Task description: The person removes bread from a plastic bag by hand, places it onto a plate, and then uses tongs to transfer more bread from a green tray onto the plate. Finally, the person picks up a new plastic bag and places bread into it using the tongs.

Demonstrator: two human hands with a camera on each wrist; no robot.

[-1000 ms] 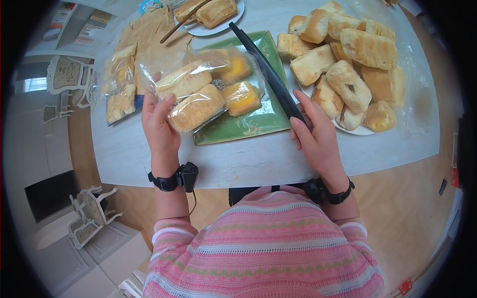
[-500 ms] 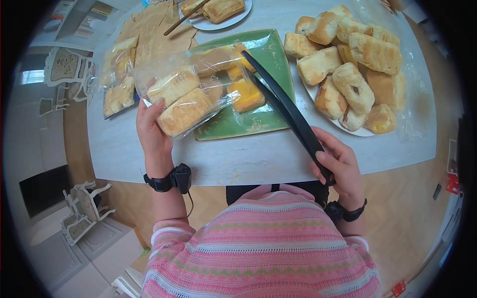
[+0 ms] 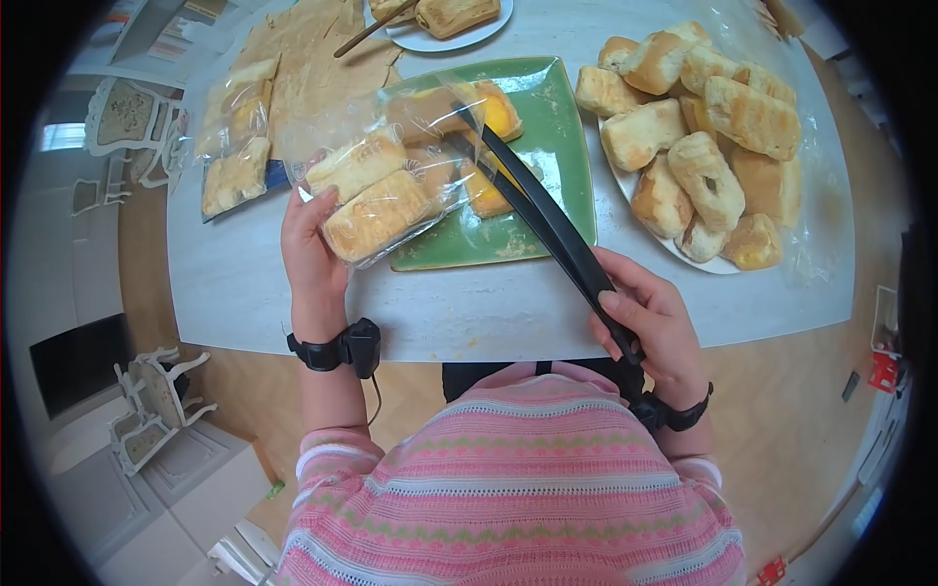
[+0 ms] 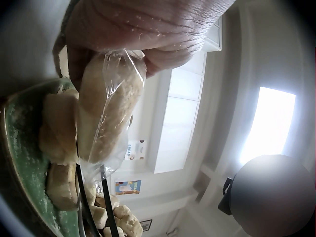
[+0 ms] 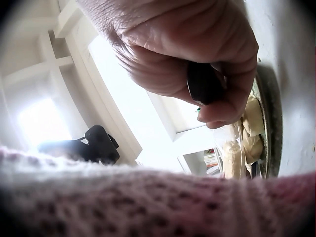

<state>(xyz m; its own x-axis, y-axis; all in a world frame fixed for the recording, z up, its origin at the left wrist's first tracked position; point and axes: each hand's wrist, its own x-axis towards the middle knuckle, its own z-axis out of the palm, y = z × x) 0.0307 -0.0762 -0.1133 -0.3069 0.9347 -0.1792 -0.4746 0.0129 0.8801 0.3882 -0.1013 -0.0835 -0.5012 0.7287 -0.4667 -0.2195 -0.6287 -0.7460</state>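
Observation:
My left hand (image 3: 315, 244) holds a clear plastic bag (image 3: 447, 181) with two bread pieces (image 3: 376, 215) side by side in it, above the left part of a green square plate (image 3: 557, 127). In the left wrist view the bag (image 4: 111, 98) hangs from the fingers. A pair of black tongs (image 3: 557, 230) is in my right hand (image 3: 653, 314), gripped near its rear end. The tong tips reach to the bag's mouth and overlap it. Bread pieces with yellow tops (image 3: 500, 114) lie on the green plate, partly behind the bag. In the right wrist view fingers wrap the tongs (image 5: 202, 84).
On the right, a white plate (image 3: 630, 200) bears a heap of bread, with clear plastic film (image 3: 821, 225) beside it. Bagged bread (image 3: 236, 176) lies at the left by crumpled brown paper (image 3: 318, 83). Another white plate (image 3: 479, 37) with bread stands at the back.
My right hand has drawn back toward the body, then shifted slightly left and up. The tongs now slant with their tips at the bag's mouth. My left hand still holds the bag.

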